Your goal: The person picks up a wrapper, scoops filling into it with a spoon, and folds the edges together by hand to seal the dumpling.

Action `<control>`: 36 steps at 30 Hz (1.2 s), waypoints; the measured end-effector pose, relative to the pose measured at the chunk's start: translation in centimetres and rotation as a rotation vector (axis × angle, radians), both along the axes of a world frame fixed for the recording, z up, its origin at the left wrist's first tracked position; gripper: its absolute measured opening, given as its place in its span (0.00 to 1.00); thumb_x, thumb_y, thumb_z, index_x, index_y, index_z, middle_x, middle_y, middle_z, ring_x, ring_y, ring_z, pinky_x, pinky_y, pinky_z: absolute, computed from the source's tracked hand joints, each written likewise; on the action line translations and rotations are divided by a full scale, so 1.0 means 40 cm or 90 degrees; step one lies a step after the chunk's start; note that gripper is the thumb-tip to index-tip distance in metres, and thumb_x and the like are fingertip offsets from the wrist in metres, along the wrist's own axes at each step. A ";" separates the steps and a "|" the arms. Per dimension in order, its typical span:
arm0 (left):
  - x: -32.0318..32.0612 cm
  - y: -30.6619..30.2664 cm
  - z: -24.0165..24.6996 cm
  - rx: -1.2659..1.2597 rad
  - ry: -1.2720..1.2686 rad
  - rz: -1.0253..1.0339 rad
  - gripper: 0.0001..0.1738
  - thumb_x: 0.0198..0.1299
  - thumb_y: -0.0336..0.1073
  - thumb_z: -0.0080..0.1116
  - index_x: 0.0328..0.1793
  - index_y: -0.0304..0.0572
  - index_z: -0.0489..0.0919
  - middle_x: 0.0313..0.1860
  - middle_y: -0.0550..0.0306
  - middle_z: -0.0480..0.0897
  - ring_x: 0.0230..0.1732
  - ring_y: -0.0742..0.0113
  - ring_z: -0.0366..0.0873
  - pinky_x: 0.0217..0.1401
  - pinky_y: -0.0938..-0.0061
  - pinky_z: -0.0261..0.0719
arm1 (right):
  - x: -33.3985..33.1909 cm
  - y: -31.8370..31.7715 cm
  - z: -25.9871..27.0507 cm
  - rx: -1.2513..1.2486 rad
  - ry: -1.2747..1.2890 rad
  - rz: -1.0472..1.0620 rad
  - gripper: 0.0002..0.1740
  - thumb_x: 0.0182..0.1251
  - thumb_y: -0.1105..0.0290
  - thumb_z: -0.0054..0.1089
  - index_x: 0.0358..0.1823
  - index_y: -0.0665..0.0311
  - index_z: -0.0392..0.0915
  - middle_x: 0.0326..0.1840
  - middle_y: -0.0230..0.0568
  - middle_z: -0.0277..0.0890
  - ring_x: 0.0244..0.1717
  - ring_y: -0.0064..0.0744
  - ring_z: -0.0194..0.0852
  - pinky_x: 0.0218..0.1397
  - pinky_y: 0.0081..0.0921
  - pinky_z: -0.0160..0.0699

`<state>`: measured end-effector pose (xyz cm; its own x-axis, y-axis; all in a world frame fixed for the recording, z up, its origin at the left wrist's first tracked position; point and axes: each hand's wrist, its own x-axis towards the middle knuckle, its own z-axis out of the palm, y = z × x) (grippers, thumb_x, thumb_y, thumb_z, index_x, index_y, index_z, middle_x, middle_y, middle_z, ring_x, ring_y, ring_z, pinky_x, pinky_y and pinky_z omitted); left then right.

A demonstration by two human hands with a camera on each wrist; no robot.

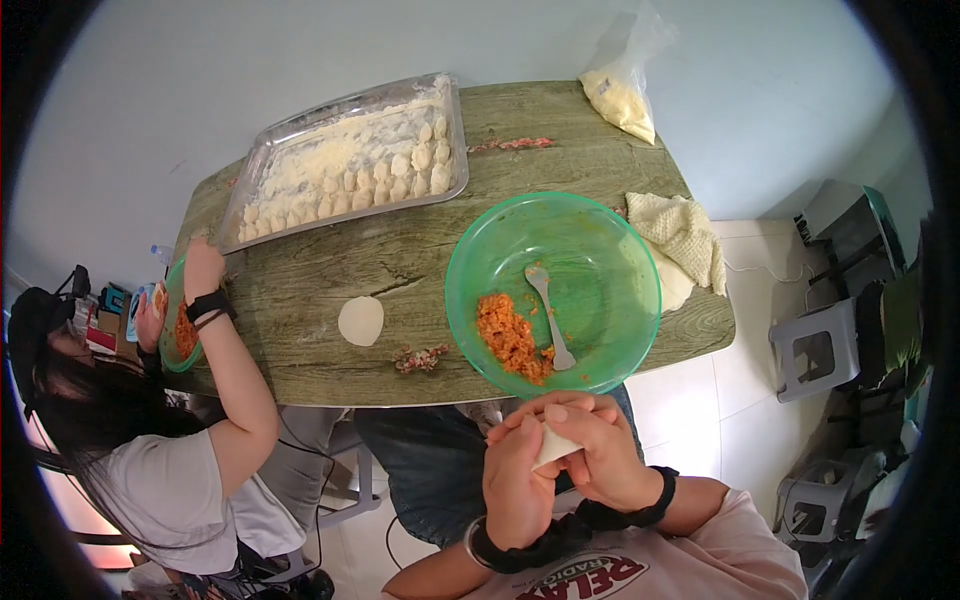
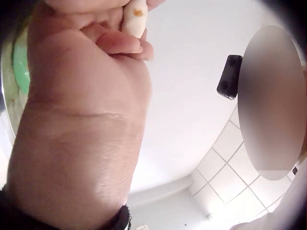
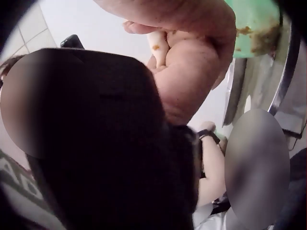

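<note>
Both hands are together just off the table's near edge, in front of the green bowl. Between them is a folded white dumpling (image 1: 556, 446), pinched by the fingers and thumbs of my left hand (image 1: 516, 488) and my right hand (image 1: 612, 458). An orange smear of filling marks the dumpling (image 2: 135, 19) in the left wrist view. Part of the dumpling (image 3: 159, 48) shows between the fingers in the right wrist view. The green bowl (image 1: 600, 255) holds orange minced filling (image 1: 508, 335) and a metal spoon (image 1: 548, 315). Left of it, a round dough wrapper (image 1: 361, 321) lies flat on the table.
A metal tray (image 1: 350, 217) at the back left bears flour and rows of dumplings. Another person (image 1: 170, 470) works at the left over a second green bowl (image 1: 175, 280). A cloth (image 1: 680, 230) lies right of my bowl, a plastic bag (image 1: 622, 95) behind. A stool (image 1: 815, 345) stands right.
</note>
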<state>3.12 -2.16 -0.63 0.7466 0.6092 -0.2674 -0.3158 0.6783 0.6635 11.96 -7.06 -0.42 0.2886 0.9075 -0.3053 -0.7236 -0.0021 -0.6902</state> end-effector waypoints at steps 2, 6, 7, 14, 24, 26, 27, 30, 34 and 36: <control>0.000 0.003 0.011 0.030 0.012 -0.002 0.27 0.67 0.43 0.33 0.51 0.21 0.72 0.44 0.34 0.79 0.38 0.56 0.80 0.36 0.73 0.77 | 0.010 -0.008 0.002 -0.028 -0.071 0.016 0.18 0.65 0.63 0.50 0.41 0.74 0.78 0.39 0.46 0.80 0.32 0.23 0.76 0.29 0.15 0.73; -0.002 -0.004 -0.001 0.135 0.056 0.014 0.27 0.67 0.43 0.33 0.47 0.19 0.74 0.41 0.35 0.80 0.41 0.54 0.82 0.35 0.75 0.79 | 0.002 -0.009 0.024 -0.054 -0.168 -0.011 0.15 0.64 0.65 0.52 0.41 0.71 0.79 0.36 0.42 0.81 0.23 0.16 0.72 0.18 0.10 0.63; -0.001 -0.005 0.001 0.135 0.056 0.013 0.27 0.67 0.43 0.33 0.47 0.19 0.74 0.41 0.35 0.80 0.41 0.54 0.82 0.35 0.75 0.79 | -0.001 -0.009 0.019 -0.055 -0.168 -0.011 0.15 0.64 0.65 0.52 0.41 0.71 0.79 0.36 0.42 0.81 0.23 0.16 0.72 0.18 0.10 0.63; 0.011 -0.014 -0.003 0.178 0.092 0.066 0.28 0.67 0.43 0.30 0.37 0.22 0.76 0.32 0.40 0.81 0.29 0.57 0.82 0.31 0.75 0.79 | -0.033 -0.002 -0.028 0.029 -0.232 -0.116 0.11 0.63 0.70 0.51 0.38 0.73 0.77 0.37 0.43 0.81 0.35 0.23 0.77 0.39 0.20 0.76; 0.002 0.037 -0.032 -0.225 -0.134 0.009 0.40 0.66 0.65 0.26 0.54 0.33 0.72 0.47 0.46 0.80 0.52 0.58 0.76 0.55 0.68 0.73 | 0.009 0.014 -0.020 0.145 -0.241 -0.196 0.17 0.63 0.66 0.56 0.49 0.69 0.74 0.54 0.44 0.71 0.55 0.32 0.68 0.56 0.27 0.67; -0.013 0.053 -0.029 -0.221 -0.198 -0.023 0.40 0.66 0.65 0.26 0.58 0.34 0.71 0.52 0.48 0.77 0.57 0.57 0.72 0.62 0.63 0.67 | 0.032 -0.009 -0.027 0.124 -0.310 -0.228 0.19 0.59 0.67 0.61 0.51 0.66 0.75 0.61 0.45 0.64 0.61 0.36 0.62 0.61 0.31 0.62; -0.015 0.054 -0.016 -0.226 -0.166 -0.015 0.40 0.66 0.65 0.25 0.61 0.34 0.68 0.56 0.47 0.75 0.59 0.57 0.70 0.63 0.63 0.66 | 0.047 -0.018 -0.026 0.117 -0.538 -0.218 0.20 0.54 0.69 0.64 0.50 0.64 0.76 0.61 0.45 0.64 0.61 0.38 0.62 0.61 0.33 0.62; -0.014 0.048 0.009 -0.256 -0.110 -0.037 0.41 0.66 0.65 0.25 0.67 0.35 0.61 0.62 0.47 0.70 0.62 0.58 0.67 0.65 0.62 0.64 | 0.056 -0.010 -0.001 0.139 -0.842 -0.205 0.21 0.44 0.74 0.69 0.44 0.57 0.81 0.59 0.44 0.67 0.61 0.46 0.63 0.60 0.35 0.65; -0.019 0.037 0.015 -0.273 -0.089 -0.106 0.42 0.66 0.66 0.24 0.72 0.36 0.53 0.67 0.49 0.65 0.67 0.58 0.63 0.68 0.61 0.61 | 0.058 -0.004 0.009 0.193 -1.053 -0.153 0.15 0.44 0.75 0.66 0.37 0.53 0.85 0.54 0.38 0.73 0.62 0.47 0.62 0.57 0.33 0.69; -0.021 0.034 0.008 -0.274 -0.089 -0.107 0.42 0.66 0.66 0.24 0.71 0.37 0.54 0.66 0.50 0.65 0.67 0.59 0.63 0.68 0.61 0.60 | 0.058 -0.001 -0.006 0.224 -1.061 -0.177 0.15 0.42 0.74 0.65 0.36 0.53 0.85 0.54 0.38 0.73 0.62 0.47 0.62 0.54 0.31 0.72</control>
